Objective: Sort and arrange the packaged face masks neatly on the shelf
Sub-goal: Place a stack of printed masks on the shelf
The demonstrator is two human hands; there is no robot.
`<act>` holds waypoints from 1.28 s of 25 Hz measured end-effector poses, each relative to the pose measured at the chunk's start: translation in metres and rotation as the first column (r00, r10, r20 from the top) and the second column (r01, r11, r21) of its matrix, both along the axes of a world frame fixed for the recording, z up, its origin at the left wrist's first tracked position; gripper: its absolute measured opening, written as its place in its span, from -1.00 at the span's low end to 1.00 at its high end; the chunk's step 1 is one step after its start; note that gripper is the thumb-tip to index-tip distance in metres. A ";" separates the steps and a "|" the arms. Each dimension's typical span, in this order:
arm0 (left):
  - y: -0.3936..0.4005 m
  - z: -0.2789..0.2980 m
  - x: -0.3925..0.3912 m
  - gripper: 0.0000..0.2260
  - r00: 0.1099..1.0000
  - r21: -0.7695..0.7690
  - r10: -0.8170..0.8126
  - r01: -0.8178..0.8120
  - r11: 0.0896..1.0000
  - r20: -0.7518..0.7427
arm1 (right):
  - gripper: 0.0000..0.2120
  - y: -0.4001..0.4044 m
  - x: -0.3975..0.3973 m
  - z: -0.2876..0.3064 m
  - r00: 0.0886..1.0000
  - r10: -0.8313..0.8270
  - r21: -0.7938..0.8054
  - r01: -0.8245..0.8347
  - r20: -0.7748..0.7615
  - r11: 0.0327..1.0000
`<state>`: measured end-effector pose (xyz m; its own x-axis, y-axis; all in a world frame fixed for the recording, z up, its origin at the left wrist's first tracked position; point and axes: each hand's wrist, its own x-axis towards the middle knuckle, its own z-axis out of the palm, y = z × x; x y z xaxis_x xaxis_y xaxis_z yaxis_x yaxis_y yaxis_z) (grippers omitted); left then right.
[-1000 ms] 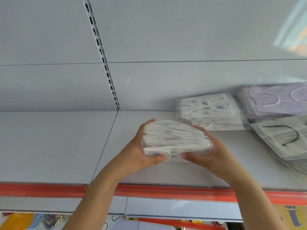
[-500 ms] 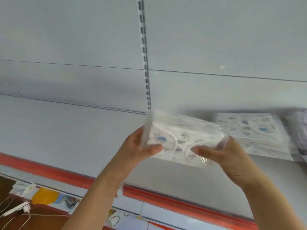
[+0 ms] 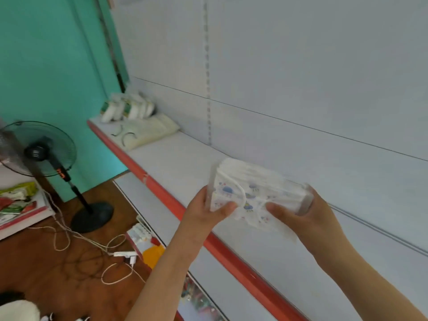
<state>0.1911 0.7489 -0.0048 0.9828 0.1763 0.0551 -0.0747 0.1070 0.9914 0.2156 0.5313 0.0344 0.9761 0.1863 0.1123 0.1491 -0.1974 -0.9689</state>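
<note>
The stack of masks [image 3: 254,195] hung between both hands above the shelf [image 3: 185,163] — its long side ran from the left hand [image 3: 208,209] to the right hand [image 3: 298,212]. Each hand's fingers gripped one end; bare shelf lay just beyond the fingertips.

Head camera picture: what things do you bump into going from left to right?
Standing fan → white packs at the shelf's far end → left hand → stack of printed masks → right hand.
</note>
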 end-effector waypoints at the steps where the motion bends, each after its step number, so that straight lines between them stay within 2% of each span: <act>1: 0.039 -0.004 0.016 -0.62 1.000 0.056 0.020 -0.020 0.998 0.004 | -0.61 0.038 0.016 -0.005 1.000 -0.002 -0.016 0.002 0.007 1.000; 5: 0.166 -0.011 0.082 -0.63 1.000 0.253 -0.009 0.013 0.967 -0.017 | -0.60 0.165 0.078 -0.019 1.000 -0.008 -0.027 0.007 -0.030 1.000; 9: 0.243 -0.001 0.149 -0.63 0.998 0.336 -0.034 0.051 0.940 -0.057 | -0.61 0.238 0.132 -0.015 0.998 -0.055 -0.011 0.055 -0.031 0.998; 12: 0.277 0.013 0.206 -0.52 0.999 0.404 -0.021 0.029 0.914 -0.025 | -0.62 0.277 0.183 -0.007 0.994 -0.109 -0.042 0.109 0.003 0.993; 15: 0.297 0.031 0.263 -0.52 1.000 0.421 0.001 0.001 0.907 -0.005 | -0.49 0.305 0.240 -0.002 0.991 -0.136 -0.020 0.136 0.014 0.991; 18: 0.311 0.032 0.304 -0.27 0.998 0.502 0.000 0.034 0.864 -0.067 | -0.22 0.311 0.284 -0.025 0.998 -0.066 -0.040 0.066 -0.015 0.997; 19: 0.313 0.026 0.313 -0.25 0.995 0.509 -0.008 0.060 0.859 -0.104 | -0.18 0.310 0.294 -0.040 0.999 -0.048 -0.079 0.046 -0.024 0.996; 21: 0.314 0.011 0.323 -0.29 0.990 0.552 -0.020 0.096 0.828 -0.143 | -0.24 0.307 0.306 -0.060 0.998 -0.052 -0.174 0.048 -0.018 0.984; 23: 0.316 0.005 0.328 -0.35 0.997 0.684 -0.011 0.060 0.727 -0.076 | -0.35 0.303 0.315 -0.064 0.996 -0.059 -0.253 0.075 0.070 0.965; 26: 0.315 0.010 0.338 -0.43 0.989 0.873 -0.058 -0.090 0.480 0.134 | -0.38 0.304 0.319 -0.055 0.950 -0.055 -0.398 0.181 0.308 0.899; 27: 0.313 0.011 0.341 -0.44 0.979 0.918 -0.125 -0.103 0.384 0.162 | -0.32 0.308 0.317 -0.054 0.942 -0.002 -0.513 0.185 0.337 0.838; 29: 0.309 0.007 0.349 -0.43 0.955 0.987 -0.288 -0.027 0.158 0.072 | -0.02 0.316 0.310 -0.057 0.945 0.145 -0.794 0.157 0.294 0.587; 30: 0.310 0.001 0.352 -0.43 0.940 0.998 -0.340 0.050 0.047 -0.031 | 0.08 0.319 0.309 -0.062 0.943 0.161 -0.854 0.179 0.290 0.489; 31: 0.313 -0.006 0.354 -0.43 0.924 0.992 -0.362 0.122 -0.036 -0.127 | 0.07 0.320 0.309 -0.065 0.939 0.142 -0.864 0.222 0.315 0.452; 32: 0.319 -0.013 0.355 -0.44 0.913 0.985 -0.371 0.151 -0.079 -0.170 | 0.01 0.322 0.310 -0.068 0.927 0.114 -0.849 0.273 0.358 0.453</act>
